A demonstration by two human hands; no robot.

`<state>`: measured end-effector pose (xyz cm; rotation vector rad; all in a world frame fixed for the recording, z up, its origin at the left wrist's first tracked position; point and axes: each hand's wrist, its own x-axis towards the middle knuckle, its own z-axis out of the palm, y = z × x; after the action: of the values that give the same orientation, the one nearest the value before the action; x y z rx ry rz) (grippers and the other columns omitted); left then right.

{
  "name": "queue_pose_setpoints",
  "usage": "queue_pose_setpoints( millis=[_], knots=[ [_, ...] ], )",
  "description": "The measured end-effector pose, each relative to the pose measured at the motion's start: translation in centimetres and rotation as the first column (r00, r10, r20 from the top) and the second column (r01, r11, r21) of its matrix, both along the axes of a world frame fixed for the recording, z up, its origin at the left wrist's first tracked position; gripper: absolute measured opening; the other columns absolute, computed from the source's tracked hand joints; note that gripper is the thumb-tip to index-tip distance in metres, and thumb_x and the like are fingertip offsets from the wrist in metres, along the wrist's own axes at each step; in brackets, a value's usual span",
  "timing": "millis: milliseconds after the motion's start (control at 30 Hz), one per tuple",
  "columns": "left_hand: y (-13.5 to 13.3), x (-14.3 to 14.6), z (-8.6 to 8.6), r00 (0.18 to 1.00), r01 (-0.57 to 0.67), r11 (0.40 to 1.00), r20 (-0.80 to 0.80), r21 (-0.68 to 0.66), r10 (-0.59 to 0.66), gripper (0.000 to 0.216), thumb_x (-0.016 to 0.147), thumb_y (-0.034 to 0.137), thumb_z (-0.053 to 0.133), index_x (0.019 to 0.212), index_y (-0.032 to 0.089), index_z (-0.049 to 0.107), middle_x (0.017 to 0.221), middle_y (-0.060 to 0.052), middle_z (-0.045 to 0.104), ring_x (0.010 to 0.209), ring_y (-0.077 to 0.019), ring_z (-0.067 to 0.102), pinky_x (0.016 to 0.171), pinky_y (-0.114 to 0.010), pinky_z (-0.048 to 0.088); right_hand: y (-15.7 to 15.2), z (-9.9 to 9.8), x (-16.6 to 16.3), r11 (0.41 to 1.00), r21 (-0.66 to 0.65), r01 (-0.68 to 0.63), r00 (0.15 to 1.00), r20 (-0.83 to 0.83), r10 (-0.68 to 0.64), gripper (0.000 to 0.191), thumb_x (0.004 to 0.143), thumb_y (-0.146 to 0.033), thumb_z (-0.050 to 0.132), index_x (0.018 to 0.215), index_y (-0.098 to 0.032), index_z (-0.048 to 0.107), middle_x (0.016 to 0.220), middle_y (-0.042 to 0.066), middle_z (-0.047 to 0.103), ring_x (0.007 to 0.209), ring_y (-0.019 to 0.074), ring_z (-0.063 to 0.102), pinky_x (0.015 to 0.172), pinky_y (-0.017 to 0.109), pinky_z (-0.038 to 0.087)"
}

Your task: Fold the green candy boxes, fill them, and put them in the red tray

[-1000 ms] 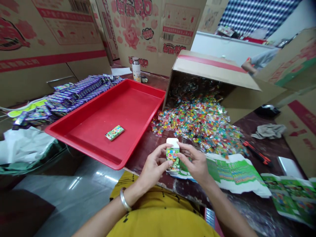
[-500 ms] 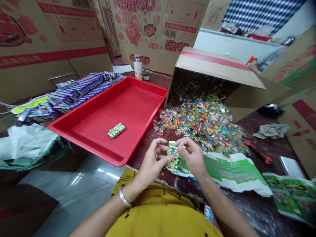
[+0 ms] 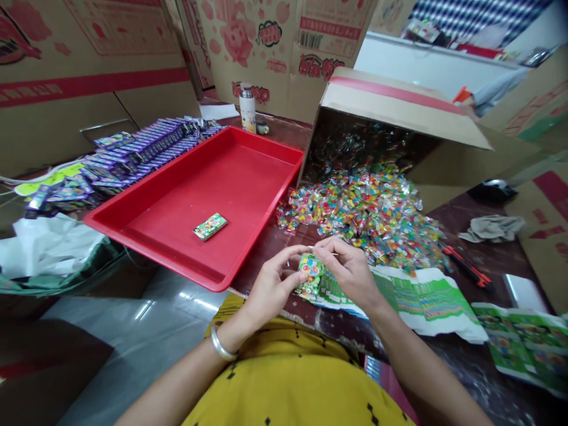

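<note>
My left hand (image 3: 277, 281) grips a small green printed candy box (image 3: 310, 270) by its side, thumb on the front. My right hand (image 3: 348, 269) is closed at the top edge of the same box, fingers pinched at its flap. Under and beside my right hand, a fanned row of flat green cartons (image 3: 410, 302) lies along the table edge. Beyond my hands is a heap of small clear-wrapped colourful candies (image 3: 359, 213), spilling from a cardboard box (image 3: 390, 106) on its side. One closed green box (image 3: 210, 226) lies in the red tray (image 3: 177, 207) to the left.
Rows of purple packets (image 3: 146, 148) stand behind the tray. A white flask (image 3: 247, 109) is at the back. On the right lie a red-and-black cutter (image 3: 468, 269), a grey cloth (image 3: 491, 229) and more green cartons (image 3: 526, 343). At upper right, a person's sleeve (image 3: 499, 92) shows.
The flap standing up at the top of the candy box is now folded down under my right fingers. Both hands have drawn closer together, and the view has shifted slightly.
</note>
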<state>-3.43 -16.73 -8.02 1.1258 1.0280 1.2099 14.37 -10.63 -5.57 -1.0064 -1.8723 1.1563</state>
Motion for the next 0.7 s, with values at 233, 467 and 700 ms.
queue_pose_setpoints(
  millis=[233,467,700],
  knots=[
    [0.6,0.2,-0.6,0.994,-0.072,0.997,0.085,-0.019,0.074,0.041,0.083,0.025,0.069,0.122,0.019,0.056,0.108,-0.008,0.064,0.100,-0.0203,0.061,0.083,-0.031,0.054,-1.4,-1.0,-0.2,0.937,0.296,-0.184,0.953,0.286,0.097,0.084,0.068,-0.028,0.083,0.141,-0.024,0.040,0.144,0.010,0.047,0.136,0.0280,0.041,0.115,0.044,0.034],
    [2.0,-6.5,2.3,0.745,-0.281,0.916,-0.537,0.286,0.396,0.039,0.089,0.023,0.059,0.128,0.022,0.055,0.118,-0.009,0.061,0.089,-0.0189,0.065,0.078,-0.034,0.056,1.3,-1.4,1.6,0.968,0.235,-0.093,0.959,0.283,0.023,0.104,0.069,-0.044,0.083,0.152,-0.029,0.023,0.152,0.010,0.040,0.136,0.0293,0.042,0.106,0.045,0.044],
    [3.2,-8.1,2.2,0.135,-0.133,0.847,-0.838,0.514,0.529,0.060,0.089,0.028,0.061,0.144,0.020,0.039,0.120,-0.016,0.056,0.110,-0.0310,0.053,0.092,-0.046,0.048,5.1,-6.0,2.8,0.946,0.320,-0.046,0.749,0.638,-0.180,0.024,0.096,-0.026,0.051,0.100,-0.020,0.074,0.104,0.009,0.068,0.102,0.0249,0.061,0.095,0.040,0.047]
  ],
)
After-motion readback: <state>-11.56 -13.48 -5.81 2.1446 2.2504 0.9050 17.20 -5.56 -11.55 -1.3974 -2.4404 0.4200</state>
